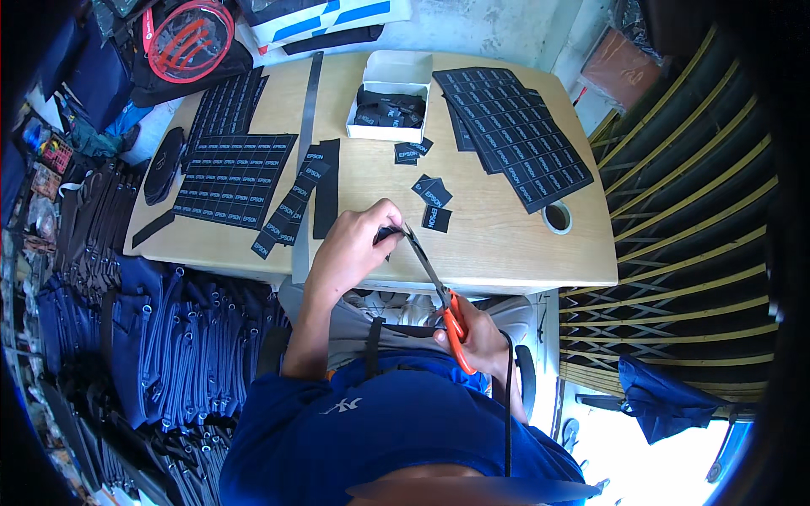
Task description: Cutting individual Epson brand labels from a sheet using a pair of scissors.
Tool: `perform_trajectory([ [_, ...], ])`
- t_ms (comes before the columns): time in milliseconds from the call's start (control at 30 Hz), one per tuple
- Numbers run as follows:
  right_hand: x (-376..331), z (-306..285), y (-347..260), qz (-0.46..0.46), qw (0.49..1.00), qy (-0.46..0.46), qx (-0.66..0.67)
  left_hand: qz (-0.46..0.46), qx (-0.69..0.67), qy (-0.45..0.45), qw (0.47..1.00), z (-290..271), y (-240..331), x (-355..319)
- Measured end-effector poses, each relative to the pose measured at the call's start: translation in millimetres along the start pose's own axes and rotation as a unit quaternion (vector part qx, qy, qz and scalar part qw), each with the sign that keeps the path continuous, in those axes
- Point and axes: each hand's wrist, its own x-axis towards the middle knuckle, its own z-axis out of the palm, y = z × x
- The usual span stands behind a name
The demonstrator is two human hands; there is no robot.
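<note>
My left hand [354,243] is above the table's near edge, fingers pinched on a small black label piece [386,234] mostly hidden by them. In my right hand [484,339] is a pair of scissors [453,325] with orange handles. Its blades point up and left, their tips at the label by my left fingertips. Just beyond lie loose cut black labels [436,220] with white print, and a small pile of them [411,153] sits farther back. To the left of my left hand are overlapping printed label strips [291,207] and a plain black strip [326,190].
Printed black sheets lie on the table's left [232,181] and right [515,131]. An open white box [386,133] holds black labels. A long metal ruler [311,101] crosses the table [523,253]. A round ring [557,217] is near the right edge. Blue straps [190,346] hang at left.
</note>
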Motion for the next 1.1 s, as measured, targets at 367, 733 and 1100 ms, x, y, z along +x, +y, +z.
perform_trajectory([
  [367,-1.0,1.9,7.1,0.025,0.998,-0.005,0.056,-0.001,-0.002,-0.001,1.0,1.4,2.6,-0.4],
  [733,-0.6,2.7,12.4,0.037,0.996,-0.018,0.075,0.011,0.009,-0.001,1.0,2.5,0.0,-0.4],
  [1100,6.6,6.9,14.5,0.069,0.982,0.023,0.177,-0.038,-0.02,-0.011,0.999,5.1,-10.2,1.7],
])
